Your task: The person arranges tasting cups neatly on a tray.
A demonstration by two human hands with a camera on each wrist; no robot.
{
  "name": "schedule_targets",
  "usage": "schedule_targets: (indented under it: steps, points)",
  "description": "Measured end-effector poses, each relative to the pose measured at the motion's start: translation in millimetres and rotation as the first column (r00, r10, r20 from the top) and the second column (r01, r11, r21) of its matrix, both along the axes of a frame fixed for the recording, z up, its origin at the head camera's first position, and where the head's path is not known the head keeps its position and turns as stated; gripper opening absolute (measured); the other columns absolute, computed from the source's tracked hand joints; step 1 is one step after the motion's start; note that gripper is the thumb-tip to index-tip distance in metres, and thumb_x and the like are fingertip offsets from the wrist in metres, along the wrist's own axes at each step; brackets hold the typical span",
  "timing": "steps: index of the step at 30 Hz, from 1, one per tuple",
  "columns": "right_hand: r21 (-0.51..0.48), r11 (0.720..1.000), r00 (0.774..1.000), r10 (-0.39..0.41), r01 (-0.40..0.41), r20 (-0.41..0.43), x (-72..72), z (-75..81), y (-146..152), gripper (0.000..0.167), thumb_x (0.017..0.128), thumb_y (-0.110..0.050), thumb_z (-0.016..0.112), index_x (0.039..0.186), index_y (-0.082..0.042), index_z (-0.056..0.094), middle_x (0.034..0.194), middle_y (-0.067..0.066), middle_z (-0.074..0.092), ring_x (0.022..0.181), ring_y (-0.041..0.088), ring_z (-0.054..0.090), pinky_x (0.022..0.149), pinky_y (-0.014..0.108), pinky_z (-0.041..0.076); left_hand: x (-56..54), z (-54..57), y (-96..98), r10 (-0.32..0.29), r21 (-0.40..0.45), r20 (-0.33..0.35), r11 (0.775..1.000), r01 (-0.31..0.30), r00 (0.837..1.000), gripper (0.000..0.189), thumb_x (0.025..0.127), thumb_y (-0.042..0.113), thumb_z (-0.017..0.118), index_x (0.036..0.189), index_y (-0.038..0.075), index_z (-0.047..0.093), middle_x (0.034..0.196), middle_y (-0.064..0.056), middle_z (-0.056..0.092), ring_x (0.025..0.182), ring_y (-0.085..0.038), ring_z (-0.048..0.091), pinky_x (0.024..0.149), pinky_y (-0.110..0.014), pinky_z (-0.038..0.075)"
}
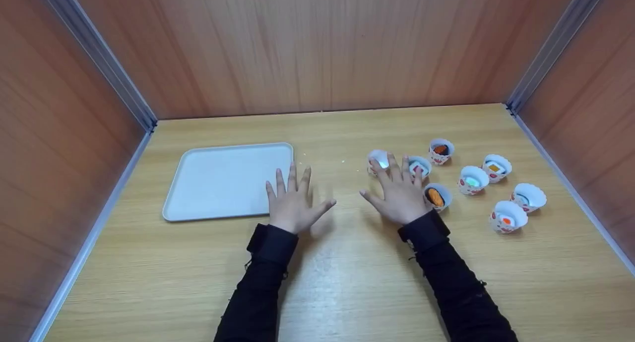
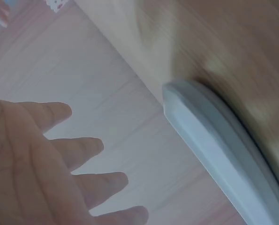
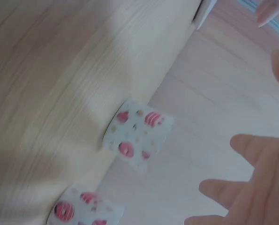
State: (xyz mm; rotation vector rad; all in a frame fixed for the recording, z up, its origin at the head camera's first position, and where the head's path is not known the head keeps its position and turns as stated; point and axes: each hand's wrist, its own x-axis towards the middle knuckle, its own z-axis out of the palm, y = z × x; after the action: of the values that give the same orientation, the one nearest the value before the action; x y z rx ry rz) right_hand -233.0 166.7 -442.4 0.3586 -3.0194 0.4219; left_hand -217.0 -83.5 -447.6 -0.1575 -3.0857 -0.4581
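Note:
My left hand is spread flat over the table, its fingers overlapping the right end of a white tray in the head view; it holds nothing. In the left wrist view its straight fingers appear beside the tray's rim. My right hand, also spread and holding nothing, hovers among the patterned paper cups, partly covering a cup with a pale content and a cup with a pink-and-white piece. Close by its wrist is a cup with an orange piece.
Farther right stand several more cups: one with a dark reddish piece, one with a green piece, one with a yellow piece and one with an orange-red spot. Wooden panels wall the table at back and sides.

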Motion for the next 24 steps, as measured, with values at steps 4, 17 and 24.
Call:
schedule_targets:
  steps: [4, 17, 24]
  points:
    - [-0.067, 0.997, 0.999, 0.034, -0.032, 0.032, -2.0, 3.1, -13.7, 0.083, 0.092, -0.067, 0.044, 0.157, -0.023, 0.018, 0.164, 0.016, 0.006, 0.150, 0.045, -0.002, 0.115, 0.069, 0.005, -1.0, 0.3, -5.1, -0.002, 0.005, 0.001, 1.000, 0.002, 1.000, 0.102, 0.079, 0.084, 0.040, 0.157, 0.022, 0.016, 0.164, -0.015, 0.004, 0.149, -0.047, 0.001, 0.116, -0.068, 0.004]
    - [-0.430, 0.894, 0.969, 0.205, -0.127, 0.141, -10.5, 10.6, -73.5, 0.079, 0.095, -0.053, 0.053, 0.155, -0.011, 0.024, 0.157, 0.021, 0.028, 0.145, 0.037, 0.029, 0.118, 0.053, 0.024, -6.0, 12.1, -64.1, 0.077, 0.127, -0.039, 0.989, -0.072, 0.996, 0.100, 0.084, 0.075, 0.047, 0.157, 0.013, 0.016, 0.162, -0.021, 0.011, 0.146, -0.052, 0.011, 0.114, -0.069, 0.011]
    - [-0.565, 0.825, 0.929, 0.203, 0.008, 0.309, -21.5, 2.6, -106.7, 0.072, 0.096, -0.041, 0.057, 0.152, -0.006, 0.030, 0.145, 0.022, 0.044, 0.129, 0.037, 0.049, 0.107, 0.047, 0.041, -15.0, 16.2, -118.4, 0.181, 0.154, 0.053, 0.970, -0.188, 0.982, 0.104, 0.086, 0.073, 0.048, 0.156, 0.005, 0.014, 0.160, -0.028, 0.010, 0.143, -0.058, 0.009, 0.112, -0.073, 0.009]
